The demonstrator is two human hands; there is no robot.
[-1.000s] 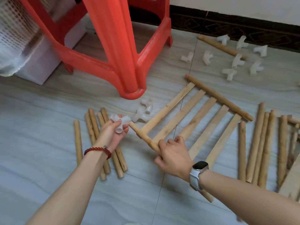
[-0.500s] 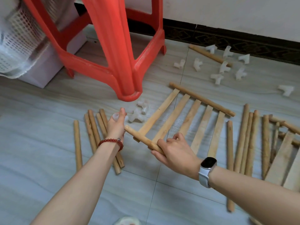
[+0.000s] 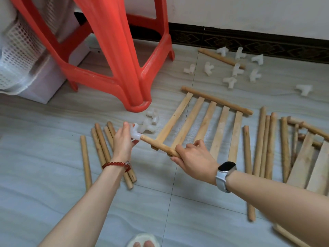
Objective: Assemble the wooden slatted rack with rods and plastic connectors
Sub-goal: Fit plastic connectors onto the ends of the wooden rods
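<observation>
From the head view, the left hand (image 3: 124,139) is pinching a white connector (image 3: 135,133) right at the near rod's (image 3: 156,146) free end — socket and rod axis looking aligned. The right hand (image 3: 194,157) is gripping that rod further along, steadying the slatted panel (image 3: 204,122) on the floor (image 3: 53,175).

Both arms reach forward, left hand (image 3: 124,139) and right hand (image 3: 194,160) with fingers curled.

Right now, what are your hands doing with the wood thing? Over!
Left hand holds white connector at the near rod's end. Right hand grips that rod of the slatted panel. Nothing blocking; spare connectors lie just behind.
</observation>
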